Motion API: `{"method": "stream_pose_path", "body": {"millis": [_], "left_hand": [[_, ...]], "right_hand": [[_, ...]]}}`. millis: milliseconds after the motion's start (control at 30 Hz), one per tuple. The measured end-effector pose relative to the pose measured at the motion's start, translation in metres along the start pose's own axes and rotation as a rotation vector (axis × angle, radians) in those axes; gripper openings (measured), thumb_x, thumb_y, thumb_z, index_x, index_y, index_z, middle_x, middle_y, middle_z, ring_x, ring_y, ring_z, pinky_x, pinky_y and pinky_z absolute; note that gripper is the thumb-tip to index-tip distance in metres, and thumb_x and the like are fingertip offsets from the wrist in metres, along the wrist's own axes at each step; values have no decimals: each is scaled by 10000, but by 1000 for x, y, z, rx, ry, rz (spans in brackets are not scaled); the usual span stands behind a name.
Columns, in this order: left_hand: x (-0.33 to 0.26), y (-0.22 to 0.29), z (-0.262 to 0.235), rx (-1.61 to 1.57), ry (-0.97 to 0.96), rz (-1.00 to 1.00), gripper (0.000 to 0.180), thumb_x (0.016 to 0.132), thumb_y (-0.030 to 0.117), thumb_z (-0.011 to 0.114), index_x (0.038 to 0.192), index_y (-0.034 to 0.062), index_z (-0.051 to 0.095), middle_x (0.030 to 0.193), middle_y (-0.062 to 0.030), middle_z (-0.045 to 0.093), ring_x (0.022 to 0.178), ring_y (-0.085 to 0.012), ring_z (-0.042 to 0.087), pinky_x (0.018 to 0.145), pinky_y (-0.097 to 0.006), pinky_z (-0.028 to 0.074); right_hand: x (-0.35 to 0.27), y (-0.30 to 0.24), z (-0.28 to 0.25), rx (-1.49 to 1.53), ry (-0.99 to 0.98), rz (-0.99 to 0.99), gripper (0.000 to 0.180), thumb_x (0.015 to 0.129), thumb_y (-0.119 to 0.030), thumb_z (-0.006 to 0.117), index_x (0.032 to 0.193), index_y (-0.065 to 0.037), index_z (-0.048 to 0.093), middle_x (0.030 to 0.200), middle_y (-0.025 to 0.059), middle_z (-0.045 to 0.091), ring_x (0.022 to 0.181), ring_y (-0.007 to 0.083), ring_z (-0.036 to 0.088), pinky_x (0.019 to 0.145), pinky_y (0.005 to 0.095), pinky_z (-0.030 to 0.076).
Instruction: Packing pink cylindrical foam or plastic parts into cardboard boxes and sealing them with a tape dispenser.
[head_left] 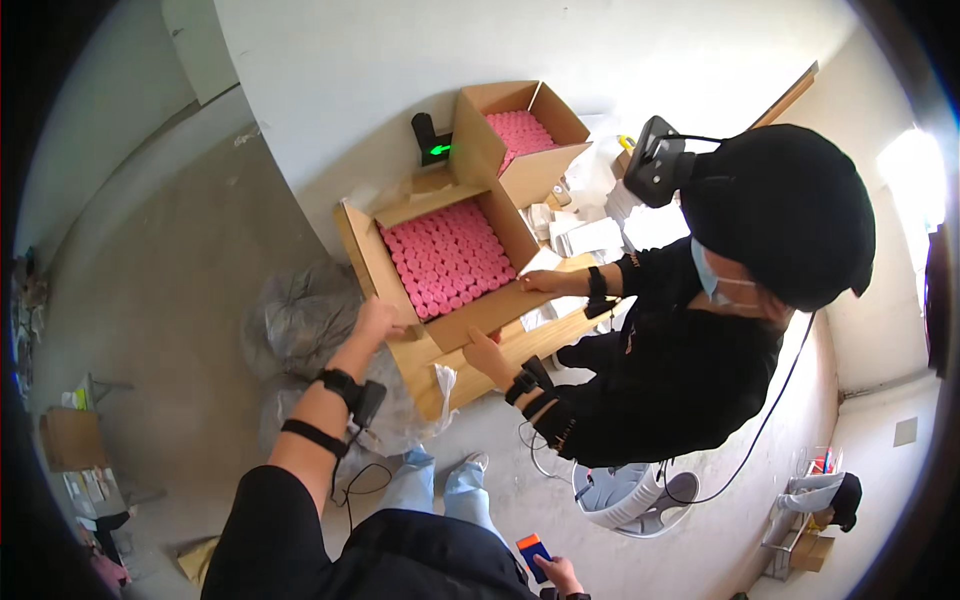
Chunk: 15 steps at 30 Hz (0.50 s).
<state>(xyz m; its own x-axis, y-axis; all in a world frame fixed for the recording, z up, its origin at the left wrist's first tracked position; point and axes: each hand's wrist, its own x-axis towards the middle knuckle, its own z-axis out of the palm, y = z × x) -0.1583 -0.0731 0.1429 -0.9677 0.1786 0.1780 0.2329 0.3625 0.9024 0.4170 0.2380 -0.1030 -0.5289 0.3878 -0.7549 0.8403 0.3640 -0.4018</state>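
Observation:
An opened cardboard box (480,327) stands on a wooden table, packed with rows of small pink rolls (450,258). At the near left corner of this box, my left hand (376,322) has its fingers curled on the edge of a flap. Low in the picture, close to my body, my right hand (562,574) grips a small blue-and-orange block (534,557); its exact kind is unclear. A co-worker in black stands to the right, with one hand (541,282) on the box's right side and the other hand (487,352) at its near flap.
A second open box (527,178) of pink rolls stands behind, against the wall. White papers (590,236) lie on the wooden table (425,385). Clear plastic bags (300,320) are heaped left of the table. A grey-white bin (620,495) stands on the floor beside the co-worker.

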Motion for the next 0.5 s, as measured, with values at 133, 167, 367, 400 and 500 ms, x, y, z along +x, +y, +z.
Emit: {"method": "stream_pose_path", "body": {"millis": [133, 167, 367, 400, 500], "left_hand": [[-182, 39, 126, -423, 52, -604, 201, 847, 89, 535, 1007, -18, 590, 796, -141, 655, 715, -241, 675, 532, -349, 558], [-198, 31, 127, -419, 61, -643, 201, 847, 89, 535, 1007, -18, 590, 796, -141, 655, 715, -241, 675, 532, -349, 558], [-261, 57, 118, -239, -144, -811, 445, 844, 99, 550, 1269, 11, 453, 1162, -205, 568, 936, -295, 649, 755, -394, 546], [-251, 63, 121, 417, -24, -463, 542, 835, 123, 573, 1331, 7, 388, 1271, -225, 478, 1101, -322, 538, 901, -429, 448], [-259, 26, 148, 1249, -6, 54, 698, 823, 210, 602, 1407, -15, 295, 1421, -253, 323, 1334, -351, 295, 1095, -472, 228]], "right_hand": [[-97, 103, -79, -112, 70, 158, 653, 715, -571, 697, 885, 60, 685, 786, 175, 687, 784, 257, 678, 711, 358, 509], [-96, 84, -93, -161, 51, 158, 653, 721, -569, 691, 894, 61, 684, 803, 184, 688, 800, 272, 678, 718, 363, 509], [-124, 49, -146, -197, 12, 175, 651, 737, -589, 650, 919, 35, 689, 877, 237, 672, 891, 352, 656, 781, 399, 502], [-99, 62, -143, -187, 11, 163, 645, 741, -581, 653, 921, 37, 686, 867, 234, 673, 885, 350, 657, 775, 395, 504], [-106, 73, -170, -227, -16, 152, 643, 744, -580, 651, 921, 38, 686, 862, 232, 674, 883, 349, 658, 774, 398, 504]]}}
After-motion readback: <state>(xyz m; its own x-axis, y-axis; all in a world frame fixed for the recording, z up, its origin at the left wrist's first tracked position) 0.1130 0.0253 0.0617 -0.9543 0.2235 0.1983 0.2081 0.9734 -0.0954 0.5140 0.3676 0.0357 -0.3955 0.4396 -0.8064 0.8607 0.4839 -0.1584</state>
